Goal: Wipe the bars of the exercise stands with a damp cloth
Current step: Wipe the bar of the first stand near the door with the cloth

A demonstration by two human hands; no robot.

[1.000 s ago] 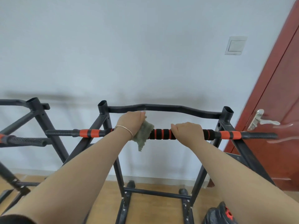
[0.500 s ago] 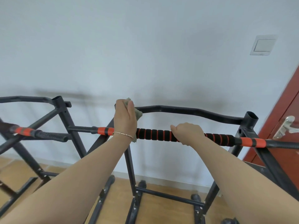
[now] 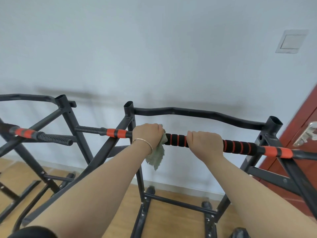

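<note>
L hand (image 3: pixel 147 134) w/ cloth (image 3: pixel 157 157) round bar (image 3: pixel 176 140)

This looks like a plain room in a home, with one corner given over to working out. Two black steel exercise stands (image 3: pixel 130 117) stand side by side on a wood-pattern floor (image 3: pixel 171 224), close against a bare pale wall (image 3: pixel 154 48) with a white baseboard (image 3: pixel 185 188) along its foot. One stand carries a bar (image 3: pixel 240 146) padded with black and orange foam. A white wall switch (image 3: pixel 291 41) sits high on the right, near a red-brown door (image 3: pixel 301 114) with a metal lever handle (image 3: pixel 307 136).
</note>
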